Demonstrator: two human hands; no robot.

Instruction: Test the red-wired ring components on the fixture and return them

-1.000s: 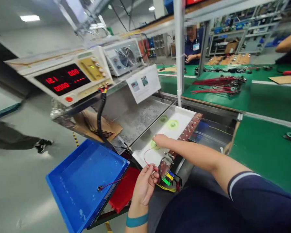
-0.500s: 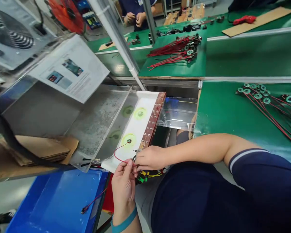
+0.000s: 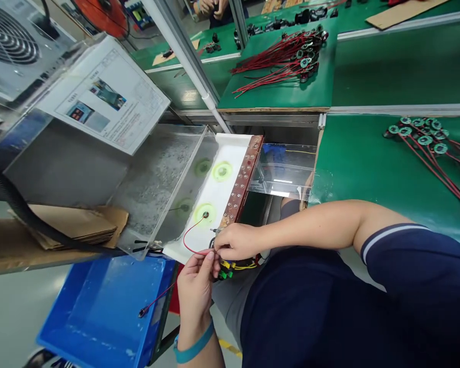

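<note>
My left hand (image 3: pixel 197 278), with a teal band at the wrist, pinches thin red wire (image 3: pixel 189 245) between thumb and fingers. That wire curves up to a small round part (image 3: pixel 206 214) seated in a yellow-green ring (image 3: pixel 211 208) on the white board (image 3: pixel 191 232). My right hand (image 3: pixel 235 241) is closed, its fingertips meeting the left ones; what they grip is hidden. From below the left hand another red wire runs to a small dark part (image 3: pixel 141 312) over the blue bin (image 3: pixel 99 301). Beside the right hand lie yellow and green connectors (image 3: pixel 226 271).
A red-brown strip with metal studs (image 3: pixel 239 184) edges the board. Clear plastic panels (image 3: pixel 187 189) stand to its left. Wired round parts lie on the green bench (image 3: pixel 368 168) and on the raised green board (image 3: pixel 283 97). A metal post (image 3: pixel 191 61) rises behind.
The view has shifted slightly, showing more of the blue bin. My two hands stay together at the red wire, with little visible movement.
</note>
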